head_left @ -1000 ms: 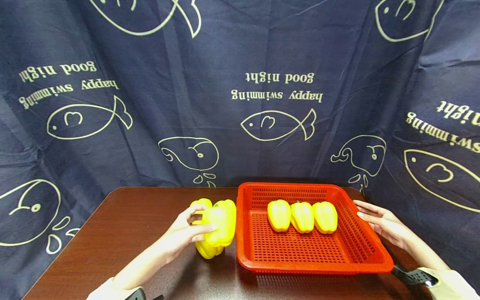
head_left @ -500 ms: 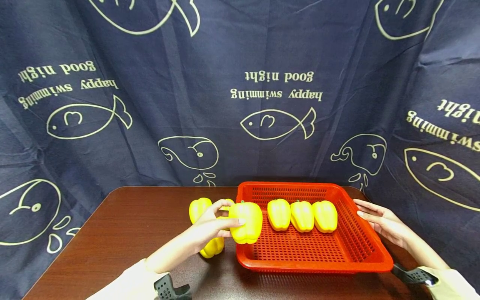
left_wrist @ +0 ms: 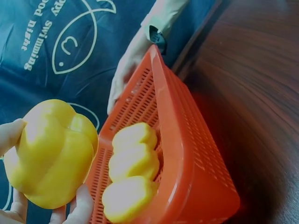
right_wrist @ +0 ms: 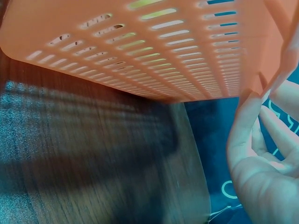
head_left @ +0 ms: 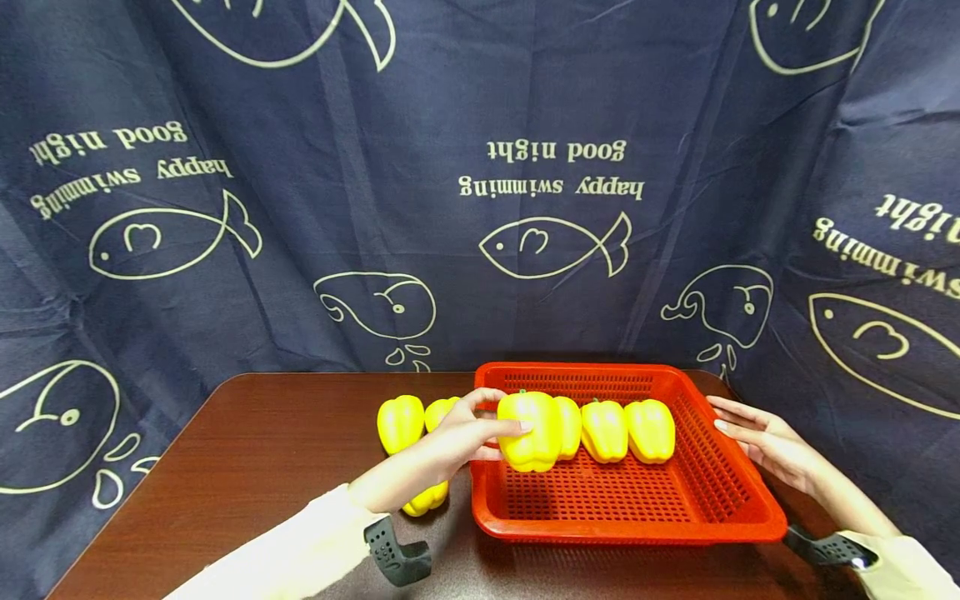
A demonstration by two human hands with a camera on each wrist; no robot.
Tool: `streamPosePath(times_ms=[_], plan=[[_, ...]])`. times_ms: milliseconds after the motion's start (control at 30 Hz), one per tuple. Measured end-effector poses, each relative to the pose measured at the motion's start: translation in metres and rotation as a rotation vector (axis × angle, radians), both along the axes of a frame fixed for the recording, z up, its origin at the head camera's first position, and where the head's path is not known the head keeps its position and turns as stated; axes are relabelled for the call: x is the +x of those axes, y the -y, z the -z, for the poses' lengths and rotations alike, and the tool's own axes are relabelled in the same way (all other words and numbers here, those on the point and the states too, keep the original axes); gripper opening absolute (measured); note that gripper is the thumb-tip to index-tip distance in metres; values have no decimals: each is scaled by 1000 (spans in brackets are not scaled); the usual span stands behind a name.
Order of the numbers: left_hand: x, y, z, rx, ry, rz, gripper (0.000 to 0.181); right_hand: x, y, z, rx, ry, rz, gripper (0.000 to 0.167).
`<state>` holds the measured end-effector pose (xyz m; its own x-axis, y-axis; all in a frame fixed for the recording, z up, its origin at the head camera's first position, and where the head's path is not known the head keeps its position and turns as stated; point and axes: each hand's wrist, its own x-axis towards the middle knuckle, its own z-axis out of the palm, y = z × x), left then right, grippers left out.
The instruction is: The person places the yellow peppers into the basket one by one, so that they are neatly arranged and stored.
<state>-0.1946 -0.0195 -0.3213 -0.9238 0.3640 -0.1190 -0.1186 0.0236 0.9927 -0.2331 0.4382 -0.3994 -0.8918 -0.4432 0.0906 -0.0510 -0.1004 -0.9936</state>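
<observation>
My left grip (head_left: 467, 430) is clamped round a yellow pepper (head_left: 529, 435), above the red basket's (head_left: 630, 532) left side. My right grip (head_left: 774, 447) lies slack, fingers fairly straight at the right rim. Risks: swinging further right too low could knock the row of three peppers (head_left: 606, 433); glossy skin could slip; a bump could shift the lightly braced basket.
</observation>
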Motion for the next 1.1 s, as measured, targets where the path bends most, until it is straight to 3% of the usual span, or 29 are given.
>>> streamPosePath(times_ms=[300, 733, 1100], plan=[[-8, -26, 5, -47, 28, 54, 53, 0, 1, 0, -3, -9, 7, 47], [-17, -66, 10, -80, 47, 50, 51, 0, 2, -1, -15, -5, 5, 47], [-27, -99, 9, -134, 56, 83, 44, 0, 1, 1, 10, -13, 31, 46]])
